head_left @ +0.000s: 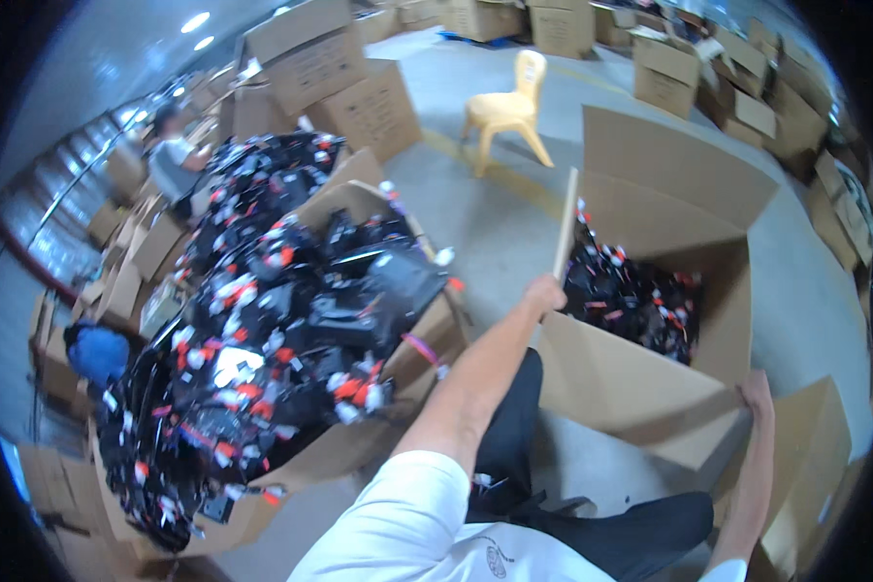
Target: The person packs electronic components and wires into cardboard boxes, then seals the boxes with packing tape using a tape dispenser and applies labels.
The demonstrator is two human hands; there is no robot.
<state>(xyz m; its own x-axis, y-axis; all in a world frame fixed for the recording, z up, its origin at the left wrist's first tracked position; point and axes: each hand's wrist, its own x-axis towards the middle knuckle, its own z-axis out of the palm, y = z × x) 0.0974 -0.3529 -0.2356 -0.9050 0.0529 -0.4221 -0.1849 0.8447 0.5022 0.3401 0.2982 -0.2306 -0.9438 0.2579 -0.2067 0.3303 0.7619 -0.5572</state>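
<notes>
In front of me stands an open cardboard box [640,400], its far flap raised. Inside lies a heap of small black parts [630,299] with red and white bits. At the near left corner my left hand [545,293] is closed on the box's edge. My right hand [757,390] grips the near right corner. To my left rises a large pile of black pieces [291,330] with red and white ends, like wired plastic units; their exact kind is too blurred to tell. Part of the pile fills another open carton [412,373].
A yellow plastic chair [509,112] stands ahead on the grey floor. Another person [173,160] is beyond the pile at the far left. Cartons [664,73] line the far right, and a further open carton [805,466] is close by my right arm.
</notes>
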